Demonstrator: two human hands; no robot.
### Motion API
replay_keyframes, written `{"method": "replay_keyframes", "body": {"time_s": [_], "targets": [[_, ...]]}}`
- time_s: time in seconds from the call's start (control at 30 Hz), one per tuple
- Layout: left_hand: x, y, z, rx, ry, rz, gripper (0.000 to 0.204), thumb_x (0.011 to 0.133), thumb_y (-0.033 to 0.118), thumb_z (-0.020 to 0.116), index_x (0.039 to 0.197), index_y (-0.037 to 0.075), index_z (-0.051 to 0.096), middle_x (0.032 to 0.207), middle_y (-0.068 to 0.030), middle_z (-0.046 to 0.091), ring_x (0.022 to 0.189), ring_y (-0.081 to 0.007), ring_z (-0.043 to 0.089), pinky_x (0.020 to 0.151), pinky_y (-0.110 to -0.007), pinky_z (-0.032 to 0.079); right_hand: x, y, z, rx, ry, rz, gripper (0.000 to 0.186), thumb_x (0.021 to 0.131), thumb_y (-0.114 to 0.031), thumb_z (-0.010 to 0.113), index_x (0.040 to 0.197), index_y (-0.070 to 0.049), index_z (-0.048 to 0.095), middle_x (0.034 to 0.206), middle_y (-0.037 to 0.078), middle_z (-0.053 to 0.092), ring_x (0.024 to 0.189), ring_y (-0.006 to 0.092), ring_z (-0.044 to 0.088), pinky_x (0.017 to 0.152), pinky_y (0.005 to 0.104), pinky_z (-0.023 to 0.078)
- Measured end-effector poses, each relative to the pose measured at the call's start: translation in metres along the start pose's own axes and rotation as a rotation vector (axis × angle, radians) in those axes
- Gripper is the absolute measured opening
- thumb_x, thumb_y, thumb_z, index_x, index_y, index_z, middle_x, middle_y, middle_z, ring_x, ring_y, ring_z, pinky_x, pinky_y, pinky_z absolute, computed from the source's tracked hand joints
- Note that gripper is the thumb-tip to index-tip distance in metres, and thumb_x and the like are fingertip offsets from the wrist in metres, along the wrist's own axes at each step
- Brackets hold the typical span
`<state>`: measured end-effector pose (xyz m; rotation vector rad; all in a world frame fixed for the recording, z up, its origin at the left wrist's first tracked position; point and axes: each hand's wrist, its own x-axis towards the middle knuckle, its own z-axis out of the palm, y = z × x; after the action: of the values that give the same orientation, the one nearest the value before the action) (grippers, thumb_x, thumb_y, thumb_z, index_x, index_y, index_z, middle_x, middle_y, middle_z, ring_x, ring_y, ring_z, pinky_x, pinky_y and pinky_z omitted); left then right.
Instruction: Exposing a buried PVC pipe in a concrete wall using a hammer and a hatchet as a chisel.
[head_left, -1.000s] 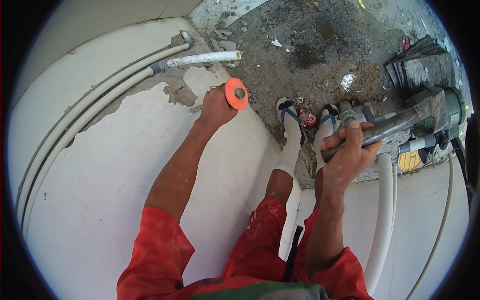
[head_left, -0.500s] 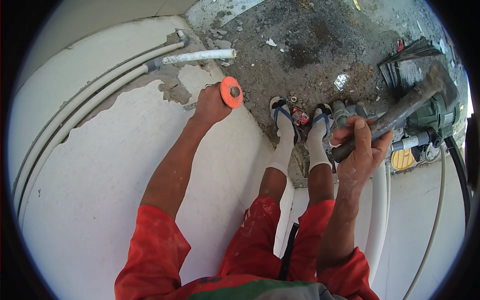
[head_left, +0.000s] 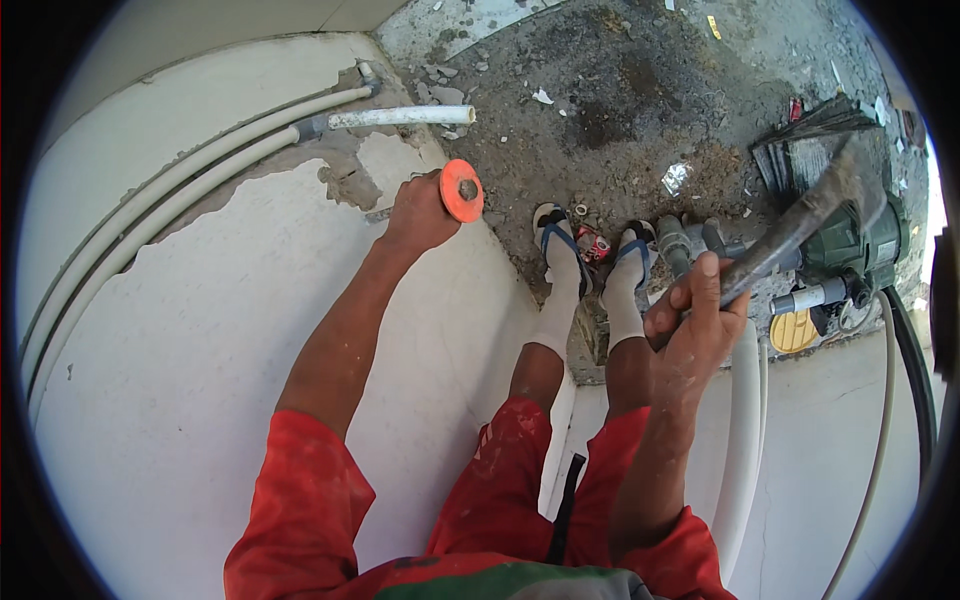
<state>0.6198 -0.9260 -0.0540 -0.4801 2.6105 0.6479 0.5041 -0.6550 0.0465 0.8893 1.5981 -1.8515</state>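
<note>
My left hand (head_left: 420, 212) is closed around a chisel with a round orange hand guard (head_left: 462, 192). Its grip is hidden in my fist, and a bit of its blade (head_left: 378, 215) shows by the chipped patch (head_left: 350, 186) in the white wall (head_left: 230, 330). In my right hand (head_left: 700, 325) is a hammer (head_left: 785, 235), gripped by its dark handle. The hammer's head is raised toward the far right, apart from the chisel, and slightly blurred.
Two pale pipes (head_left: 215, 165) run along a broken channel in the wall; a white pipe stub (head_left: 400, 116) juts out beside them. My sandalled feet stand on rubble-strewn ground (head_left: 600, 120). At right are a green pump (head_left: 850, 240), a yellow lid (head_left: 793, 331), dark stacked sheets (head_left: 800, 160) and hoses.
My right hand and the hammer have shifted a little left and down. The left hand with the chisel stays almost in place. The view has tilted slightly.
</note>
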Motion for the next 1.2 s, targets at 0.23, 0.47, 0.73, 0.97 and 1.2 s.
{"method": "replay_keyframes", "body": {"time_s": [0.23,0.47,0.73,0.97,1.2], "targets": [[0.005,0.004,0.011,-0.049,0.017,0.053,0.017,0.071,0.012,0.067,0.084,0.004,0.058,0.078,-0.0168,0.065,0.071,-0.0364,0.063,0.065,-0.044,0.051,-0.057,0.160,0.006,-0.730,-0.407,0.306,0.027,0.082,-0.015,0.064,0.083,0.004,0.046,0.059,0.008,0.055,0.051,0.0184,0.057,0.049,0.0331,0.043],[-0.001,-0.003,-0.005,-0.042,0.000,-0.018,0.018,0.071,0.011,0.068,0.086,0.004,0.059,0.079,-0.0162,0.065,0.072,-0.0363,0.063,0.065,-0.043,0.051,-0.008,0.005,-0.001,-0.138,-0.046,0.046,0.022,0.090,-0.017,0.061,0.080,-0.006,0.045,0.055,0.000,0.045,0.039,0.0083,0.041,0.035,0.0250,0.034],[0.002,0.014,0.008,-0.089,-0.021,0.022,0.020,0.072,0.008,0.066,0.090,0.004,0.061,0.081,-0.0167,0.064,0.074,-0.0366,0.063,0.066,-0.042,0.050,-0.047,0.137,0.013,-0.849,-0.461,0.161,0.030,0.084,-0.019,0.065,0.084,0.005,0.047,0.057,0.018,0.054,0.053,0.0194,0.058,0.050,0.0356,0.043],[0.001,-0.006,-0.006,-0.052,0.016,-0.002,0.021,0.071,0.011,0.067,0.089,0.004,0.060,0.079,-0.0171,0.065,0.074,-0.0367,0.063,0.066,-0.042,0.051,0.001,0.004,0.002,-0.136,-0.035,0.012,0.025,0.089,-0.020,0.064,0.083,-0.004,0.045,0.056,0.001,0.047,0.039,0.0108,0.044,0.037,0.0277,0.039],[0.005,0.009,0.005,0.017,-0.074,-0.036,0.018,0.073,0.010,0.066,0.088,0.004,0.060,0.081,-0.0176,0.065,0.075,-0.0368,0.063,0.067,-0.043,0.051,-0.037,0.149,0.014,-0.758,-0.389,0.261,0.031,0.082,-0.020,0.065,0.085,0.005,0.047,0.057,0.018,0.055,0.052,0.0233,0.058,0.050,0.0403,0.044]]}}
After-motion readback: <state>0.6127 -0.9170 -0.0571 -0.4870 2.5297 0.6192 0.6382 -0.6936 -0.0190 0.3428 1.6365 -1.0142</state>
